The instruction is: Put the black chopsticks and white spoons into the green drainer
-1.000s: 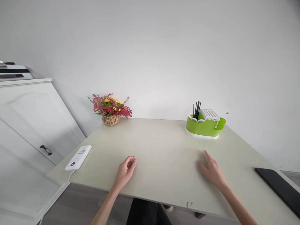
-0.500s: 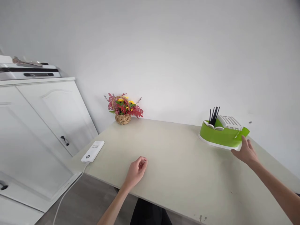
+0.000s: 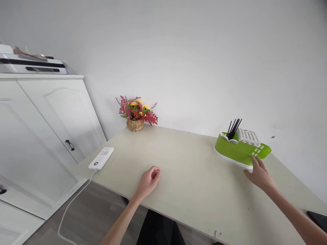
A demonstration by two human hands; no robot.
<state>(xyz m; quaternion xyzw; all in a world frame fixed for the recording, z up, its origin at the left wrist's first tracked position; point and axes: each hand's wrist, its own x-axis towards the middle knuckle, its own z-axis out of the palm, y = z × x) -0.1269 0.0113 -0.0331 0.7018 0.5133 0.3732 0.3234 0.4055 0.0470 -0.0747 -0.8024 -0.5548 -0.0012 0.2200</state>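
Note:
A green and white boat-shaped holder [image 3: 233, 150] stands on the table's right side, with several thin black sticks [image 3: 233, 127] upright in its left part and a white slatted piece [image 3: 248, 136] on top. At its near right end is my right hand [image 3: 260, 174], thumb and fingers apart. The fingertips are at the holder's lower side; whether they touch it I cannot tell. Nothing shows in that hand. My left hand [image 3: 149, 181] rests on the table near the front edge, its fingers loosely curled in, with no object visible in it.
On the table [image 3: 176, 153], a wicker basket of artificial flowers [image 3: 135, 124] stands by the wall. A white power bank [image 3: 102, 158] with a white cable [image 3: 73, 201] lies at the left edge. White cabinets [image 3: 63, 112] stand left. A dark flat object [image 3: 318, 219] shows at far right.
My right hand has moved left and slightly down along the holder's right end. The holder has turned a little. The left hand stays curled in place, while the view has shifted slightly.

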